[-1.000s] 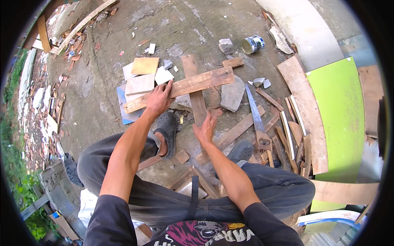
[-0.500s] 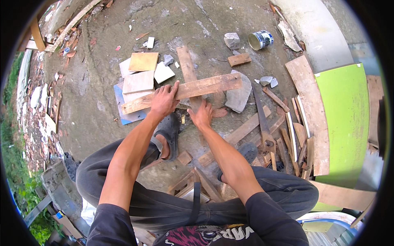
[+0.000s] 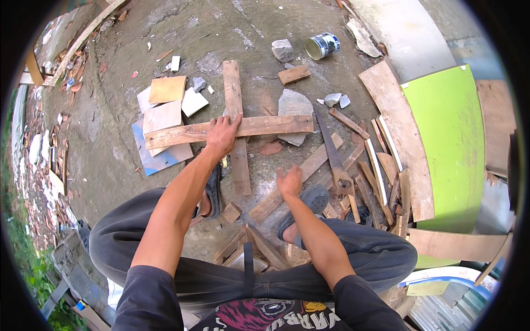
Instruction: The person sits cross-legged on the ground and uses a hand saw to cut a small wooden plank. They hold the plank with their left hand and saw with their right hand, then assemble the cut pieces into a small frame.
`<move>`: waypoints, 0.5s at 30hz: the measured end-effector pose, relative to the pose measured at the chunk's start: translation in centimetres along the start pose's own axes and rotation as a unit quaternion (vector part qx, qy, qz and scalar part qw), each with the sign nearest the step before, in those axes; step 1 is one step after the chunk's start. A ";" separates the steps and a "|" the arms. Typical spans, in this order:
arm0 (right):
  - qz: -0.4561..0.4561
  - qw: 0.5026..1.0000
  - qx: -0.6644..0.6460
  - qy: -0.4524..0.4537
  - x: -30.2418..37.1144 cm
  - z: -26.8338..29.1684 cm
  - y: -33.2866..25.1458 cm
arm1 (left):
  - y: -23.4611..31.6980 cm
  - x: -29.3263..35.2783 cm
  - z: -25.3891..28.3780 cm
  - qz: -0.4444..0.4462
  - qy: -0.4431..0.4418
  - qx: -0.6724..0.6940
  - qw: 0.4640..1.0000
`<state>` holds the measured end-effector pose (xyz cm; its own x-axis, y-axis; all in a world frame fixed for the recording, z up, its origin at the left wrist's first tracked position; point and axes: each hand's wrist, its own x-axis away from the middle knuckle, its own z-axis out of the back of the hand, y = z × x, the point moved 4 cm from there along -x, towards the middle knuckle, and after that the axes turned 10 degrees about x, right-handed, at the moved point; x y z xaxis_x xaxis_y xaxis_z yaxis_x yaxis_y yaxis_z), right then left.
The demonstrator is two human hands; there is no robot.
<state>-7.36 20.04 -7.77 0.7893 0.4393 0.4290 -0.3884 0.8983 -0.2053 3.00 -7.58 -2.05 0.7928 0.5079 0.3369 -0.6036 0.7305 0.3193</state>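
Observation:
My left hand (image 3: 222,135) grips the crosswise wooden plank (image 3: 270,126) near its middle, fingers over the far edge. This plank lies across a second, lengthwise wooden plank (image 3: 240,171), and the two form a cross. The crosswise plank's left end rests over a pile of thin boards (image 3: 163,113), its right end over a flat grey stone (image 3: 295,103). My right hand (image 3: 290,181), somewhat blurred, is off the planks, holding nothing, its thumb apart from loosely bent fingers. Under it lies a slanting wooden board (image 3: 270,203), with a handsaw (image 3: 333,149) just to the right.
Wood offcuts (image 3: 381,182) are heaped right of my feet. Beyond them lean a long pale board (image 3: 400,138) and a lime-green panel (image 3: 444,143). Farther off are an open tin can (image 3: 322,46), a grey rock (image 3: 282,50) and a short wood block (image 3: 294,74).
My right hand has let go of the lengthwise plank and moved nearer and right. The crosswise plank has turned from slanted to nearly level, still under my left hand. The whole view has shifted.

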 end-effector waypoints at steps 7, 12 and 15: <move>-0.189 0.977 0.008 -0.094 -1.5 1.5 4.2 | -0.6 0.1 0.4 -0.025 -0.025 0.014 0.999; -0.244 0.960 0.025 -0.136 -1.7 0.8 2.8 | -2.2 1.4 0.2 -0.007 -0.020 -0.004 1.000; -0.265 0.952 -0.009 -0.151 -1.6 -0.2 3.1 | -2.3 1.9 0.7 0.009 -0.034 -0.001 0.999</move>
<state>-9.74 22.12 -9.21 0.6985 -0.0947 0.7093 0.0362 0.9946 0.0972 5.84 -8.60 -1.56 0.7738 0.4892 0.4023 -0.6179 0.7227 0.3098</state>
